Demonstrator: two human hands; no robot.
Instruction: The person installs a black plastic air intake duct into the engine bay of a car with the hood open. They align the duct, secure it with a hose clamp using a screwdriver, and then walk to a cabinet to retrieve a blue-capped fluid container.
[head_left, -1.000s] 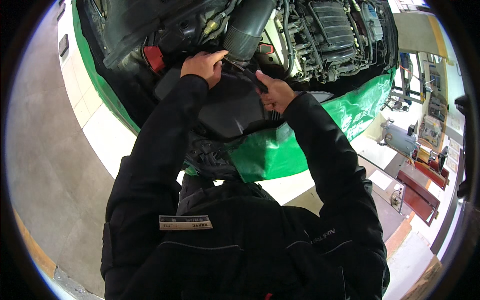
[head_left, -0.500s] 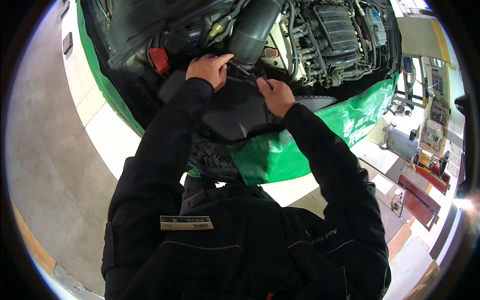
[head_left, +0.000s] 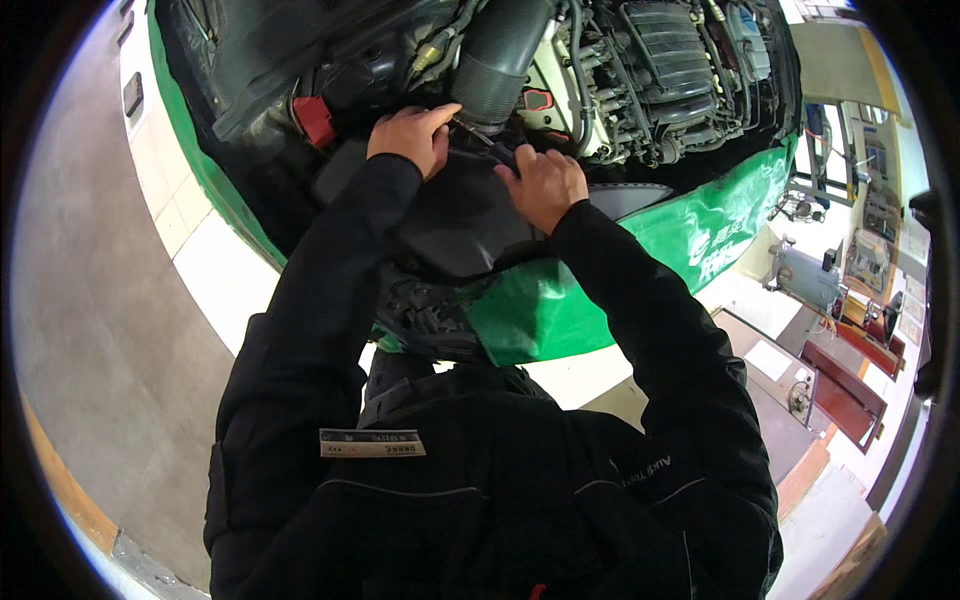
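Note:
A screwdriver [head_left: 478, 136] with a slim metal shaft and dark handle points up and left at the lower end of a black ribbed air intake hose [head_left: 490, 85]. My right hand [head_left: 545, 188] is closed around its handle, which the fingers partly cover. Beside the shaft's far end, my left hand [head_left: 412, 140] has its index finger stretched toward the hose's lower edge. Its thumb stands apart, and the other fingertips are hidden in the engine bay. Below both hands lies a smooth black plastic housing [head_left: 460, 225]. The screwdriver's tip cannot be made out clearly.
To the right of the hose is the engine [head_left: 670, 75] with its hoses and pipes. A red part [head_left: 313, 120] sits left of my left hand. A green fender cover [head_left: 560, 310] drapes the car's front edge. A workbench [head_left: 765, 370] stands at the right.
My right hand has shifted slightly left and turned on the screwdriver's handle, with the thumb now further from the fingers. My left hand stays at the hose's end.

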